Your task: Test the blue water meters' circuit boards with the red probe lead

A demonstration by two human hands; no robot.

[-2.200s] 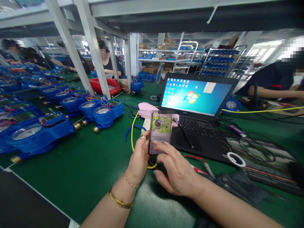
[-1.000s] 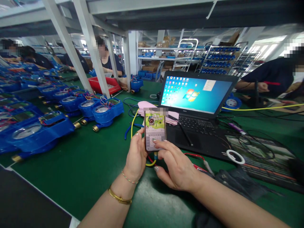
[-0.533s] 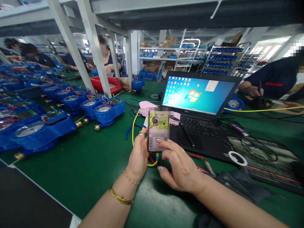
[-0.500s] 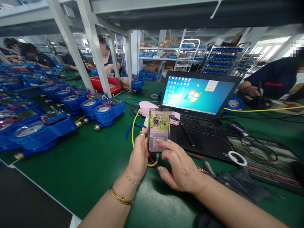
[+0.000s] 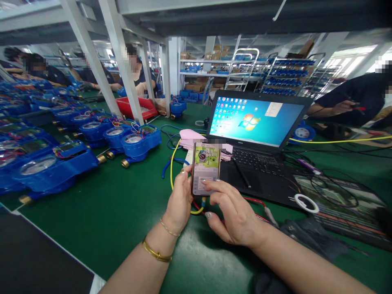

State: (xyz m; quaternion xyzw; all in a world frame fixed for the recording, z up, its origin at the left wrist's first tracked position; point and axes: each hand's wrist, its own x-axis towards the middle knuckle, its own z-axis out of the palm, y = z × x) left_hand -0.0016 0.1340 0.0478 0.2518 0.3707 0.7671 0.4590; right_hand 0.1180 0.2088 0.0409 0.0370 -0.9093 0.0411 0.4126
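A smartphone (image 5: pixel 207 163) with a green picture and a keyboard area on its lit screen stands tilted up in my left hand (image 5: pixel 180 200), whose fingers wrap its left edge and back. Over the lower screen is my right hand (image 5: pixel 234 214), fingers apart and holding nothing; a fingertip is at the glass, though I cannot tell whether it touches. Behind the phone lie pink papers (image 5: pixel 190 135) and an open laptop (image 5: pixel 245 122) with a black pen (image 5: pixel 241 173) on its palm rest. Blue-handled pliers (image 5: pixel 166 168) lie left of the phone, partly hidden.
Blue water meters (image 5: pixel 134 143) with brass ends fill the left of the green table (image 5: pixel 122 228). A red bin (image 5: pixel 139 107) stands behind the shelf posts. At right are a white ring (image 5: pixel 306 203), cables and a dark cloth (image 5: pixel 312 237). Several co-workers sit around.
The phone has shifted very slightly right in my left hand. My right hand stays over the screen. At the right, a co-worker's hand has lifted.
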